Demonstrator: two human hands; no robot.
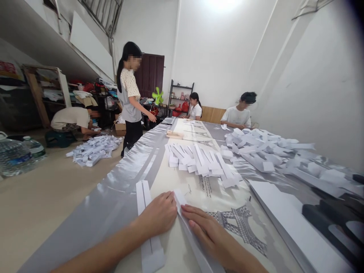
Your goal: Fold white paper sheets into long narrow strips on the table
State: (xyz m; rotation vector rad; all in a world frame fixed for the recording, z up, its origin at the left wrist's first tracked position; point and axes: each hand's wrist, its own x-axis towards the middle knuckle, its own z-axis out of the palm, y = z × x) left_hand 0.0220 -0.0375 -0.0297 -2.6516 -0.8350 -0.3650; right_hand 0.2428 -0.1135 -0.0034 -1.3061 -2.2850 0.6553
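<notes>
A white folded paper strip (196, 250) lies lengthwise on the table in front of me. My left hand (161, 212) is closed at the strip's far end, its fingers curled and pinching the edge. Along the strip's right side, my right hand (209, 231) lies with fingers stretched out, pressing on the paper. Another folded paper strip (148, 250) with a dark lengthwise gap sits under my left wrist, partly hidden by it. Beyond my hands is a pile of folded paper strips (199, 161).
White paper sheets (295, 223) and a black object (335, 220), blurred, are at the right. A paper heap (264, 146) covers the table's far right. Another paper pile (95, 149) is on the floor. Several people are around, one standing person (132, 91) beside the table.
</notes>
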